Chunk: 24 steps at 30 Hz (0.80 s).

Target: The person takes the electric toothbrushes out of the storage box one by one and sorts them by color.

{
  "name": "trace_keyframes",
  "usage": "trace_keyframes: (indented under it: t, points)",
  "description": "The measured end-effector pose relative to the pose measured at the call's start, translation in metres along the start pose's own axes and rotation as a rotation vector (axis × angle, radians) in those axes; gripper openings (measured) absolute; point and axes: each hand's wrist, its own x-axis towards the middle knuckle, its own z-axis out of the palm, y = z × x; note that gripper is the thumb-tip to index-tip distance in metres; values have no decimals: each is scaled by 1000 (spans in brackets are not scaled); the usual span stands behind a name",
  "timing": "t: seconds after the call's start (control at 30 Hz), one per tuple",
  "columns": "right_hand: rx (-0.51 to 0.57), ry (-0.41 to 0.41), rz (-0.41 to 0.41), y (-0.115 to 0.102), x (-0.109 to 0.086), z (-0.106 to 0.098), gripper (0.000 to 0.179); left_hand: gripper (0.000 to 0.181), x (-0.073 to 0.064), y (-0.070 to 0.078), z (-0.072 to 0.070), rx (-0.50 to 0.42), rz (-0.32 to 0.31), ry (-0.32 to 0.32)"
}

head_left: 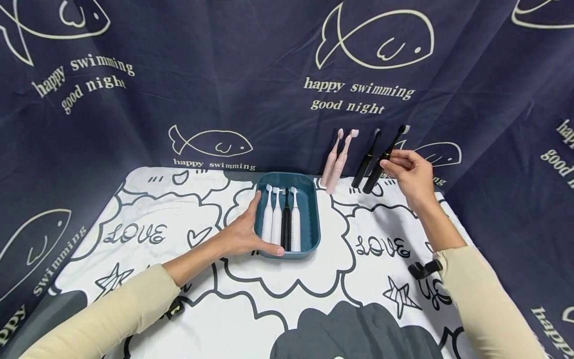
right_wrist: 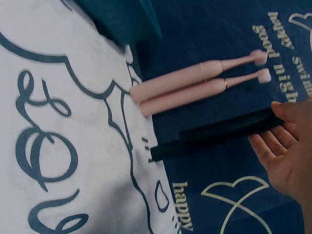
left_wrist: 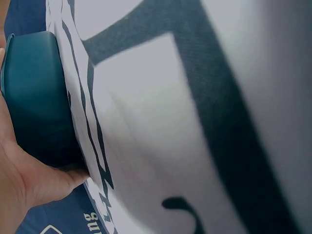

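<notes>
A blue storage box [head_left: 309,214] holds white electric toothbrushes [head_left: 296,227] and one black electric toothbrush [head_left: 286,229], side by side with heads toward the back. My left hand [head_left: 245,232] grips the box at its left front corner, thumb along the front wall [left_wrist: 36,102]. My right hand [head_left: 410,177] pinches a second black toothbrush [head_left: 376,172] near its neck; it is upright, tilted right. Just left of it stands another black toothbrush [head_left: 364,167]; in the right wrist view the two overlap. Two pink toothbrushes [head_left: 337,172] stand between these and the box.
A white cloth with black drawings [head_left: 179,299] covers the table. Behind it hangs a dark blue curtain [head_left: 269,75] with fish prints, close to the standing toothbrushes. Dark straps [head_left: 423,269] show at both wrists.
</notes>
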Motion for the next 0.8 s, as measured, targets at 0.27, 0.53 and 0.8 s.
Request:
trace_keyframes:
  t: [0.27,0.53,0.8]
  points:
    - [-107,42,66,19,17,-7,26,174,0,0,0,1,-4,-3]
    - [-114,60,84,38,29,-3,24,173,0,-1,0,-9,-4,-2]
    - [-156,91,102,49,37,0,24,173,0,-1,0,-10,-3,-3]
